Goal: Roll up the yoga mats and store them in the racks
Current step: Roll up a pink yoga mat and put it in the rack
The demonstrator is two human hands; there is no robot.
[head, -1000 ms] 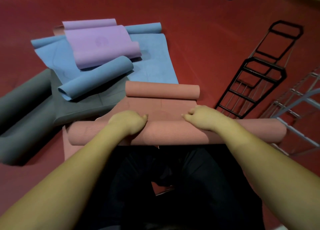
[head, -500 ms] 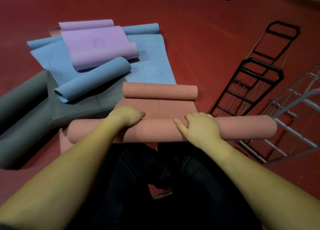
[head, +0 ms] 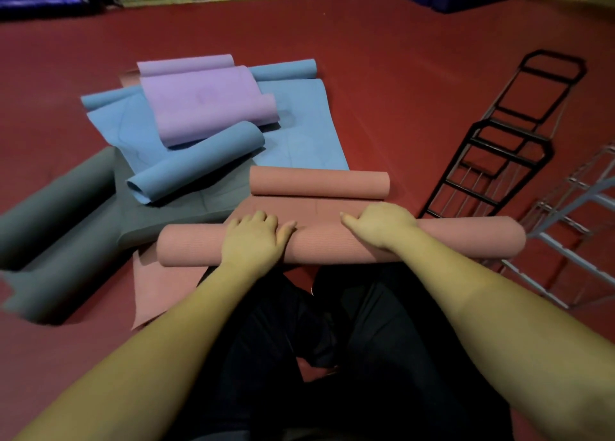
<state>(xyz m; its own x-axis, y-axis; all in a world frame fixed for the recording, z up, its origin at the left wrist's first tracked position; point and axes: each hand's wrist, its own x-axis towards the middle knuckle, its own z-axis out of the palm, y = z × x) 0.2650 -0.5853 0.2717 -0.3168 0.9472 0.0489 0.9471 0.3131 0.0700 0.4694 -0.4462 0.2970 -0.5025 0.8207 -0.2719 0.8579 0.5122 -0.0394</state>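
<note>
**matfan22:** ok where's the pink yoga mat [head: 339,244] sitting right now?

**rollitup:** middle of the frame, lying crosswise on the red floor [head: 382,74] just in front of the person's knees. The near end is a fat roll, the far end curls into a smaller roll [head: 319,182], with a flat strip between them.

**matfan22:** and the hands?

**rollitup:** both on the fat roll. Left hand [head: 253,241] lies over the top, fingers curled down the far side, gripping it. Right hand [head: 379,227] does the same a bit further right, thumb pointing inward.

**matfan22:** other stuff?

**rollitup:** blue mat [head: 299,141], purple mat [head: 206,104] and grey mat [head: 66,214] piled upper left, half unrolled. Black rack [head: 499,161] lies flat on the floor at right, a silver rack [head: 572,227] beside it.
</note>
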